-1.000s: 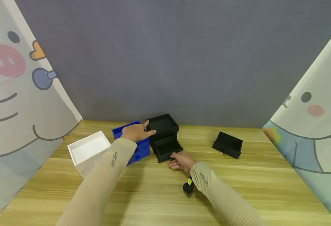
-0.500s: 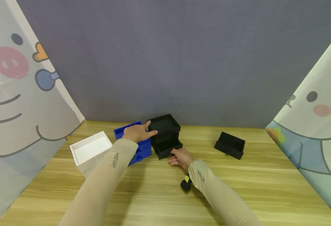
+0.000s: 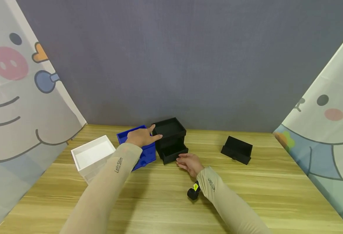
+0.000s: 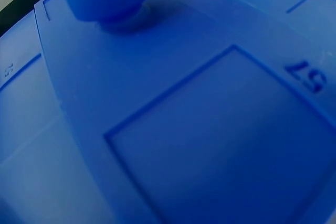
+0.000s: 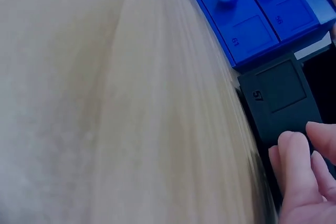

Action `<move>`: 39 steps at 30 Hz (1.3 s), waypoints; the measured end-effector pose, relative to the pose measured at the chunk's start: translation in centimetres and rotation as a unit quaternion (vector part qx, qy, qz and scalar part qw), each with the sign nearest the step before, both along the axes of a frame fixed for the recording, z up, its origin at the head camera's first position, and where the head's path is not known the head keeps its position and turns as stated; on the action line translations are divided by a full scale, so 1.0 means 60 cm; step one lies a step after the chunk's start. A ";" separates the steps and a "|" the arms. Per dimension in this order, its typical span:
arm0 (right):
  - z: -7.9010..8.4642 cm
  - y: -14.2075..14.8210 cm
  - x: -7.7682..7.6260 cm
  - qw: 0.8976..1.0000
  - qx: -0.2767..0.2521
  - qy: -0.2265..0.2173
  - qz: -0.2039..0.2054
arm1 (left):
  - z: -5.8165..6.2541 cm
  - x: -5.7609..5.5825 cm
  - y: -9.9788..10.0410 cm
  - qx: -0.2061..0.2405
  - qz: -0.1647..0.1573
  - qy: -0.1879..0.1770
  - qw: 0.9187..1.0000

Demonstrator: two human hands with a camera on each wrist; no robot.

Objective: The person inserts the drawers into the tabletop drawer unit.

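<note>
A black drawer cabinet (image 3: 169, 128) stands mid-table, its lower drawer (image 3: 174, 152) partly pulled out. My left hand (image 3: 139, 136) touches the cabinet's left side with straight, spread thumb and forefinger, reaching over the blue drawer unit (image 3: 148, 156). My right hand (image 3: 190, 164) is at the lower drawer's front. In the right wrist view its fingers (image 5: 294, 156) and thumb close in where the knob sits, right of the "57" label on the black drawer front (image 5: 281, 85); the knob itself is hidden. A blue drawer front (image 4: 220, 129) fills the left wrist view; the left hand is not visible there.
A white drawer box (image 3: 92, 154) stands at the left. A loose black drawer (image 3: 237, 150) lies at the right. Small black gear with a yellow mark (image 3: 193, 192) is at my right wrist. A grey wall panel (image 3: 177, 65) rises behind the wooden table (image 3: 159, 204).
My right hand has pushed the lower black drawer a little further into the cabinet, then shifted slightly right along its front. The left hand has stayed on the cabinet.
</note>
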State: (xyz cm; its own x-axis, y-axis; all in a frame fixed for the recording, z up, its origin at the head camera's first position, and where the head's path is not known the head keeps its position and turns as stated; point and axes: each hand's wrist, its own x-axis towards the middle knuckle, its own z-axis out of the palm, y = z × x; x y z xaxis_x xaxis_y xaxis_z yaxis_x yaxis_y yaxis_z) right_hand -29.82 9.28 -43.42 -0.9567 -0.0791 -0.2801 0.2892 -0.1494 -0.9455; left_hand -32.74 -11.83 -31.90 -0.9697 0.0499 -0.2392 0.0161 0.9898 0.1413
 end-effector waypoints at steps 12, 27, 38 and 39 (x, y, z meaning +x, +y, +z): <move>-0.002 -0.024 -0.005 0.999 -0.015 0.019 -0.048 | 0.004 0.000 -0.008 0.000 -0.006 0.004 1.000; -0.001 -0.039 -0.016 0.996 -0.015 0.016 -0.082 | -0.001 0.002 -0.007 0.015 -0.017 0.002 1.000; -0.004 -0.045 -0.022 0.995 -0.014 0.025 -0.092 | -0.001 0.003 -0.006 0.017 -0.012 0.006 1.000; -0.004 -0.045 -0.022 0.995 -0.012 0.025 -0.091 | -0.002 0.003 -0.006 0.016 -0.013 0.006 1.000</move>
State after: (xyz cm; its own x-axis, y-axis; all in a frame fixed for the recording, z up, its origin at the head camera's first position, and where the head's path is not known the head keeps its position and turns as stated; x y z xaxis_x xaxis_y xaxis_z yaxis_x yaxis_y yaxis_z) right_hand -31.13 6.56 -43.63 -0.9685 0.0909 -0.2320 0.2081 -0.2168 -0.9538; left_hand -32.56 -12.18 -31.99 -0.9708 0.0822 -0.2252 0.0434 0.9841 0.1721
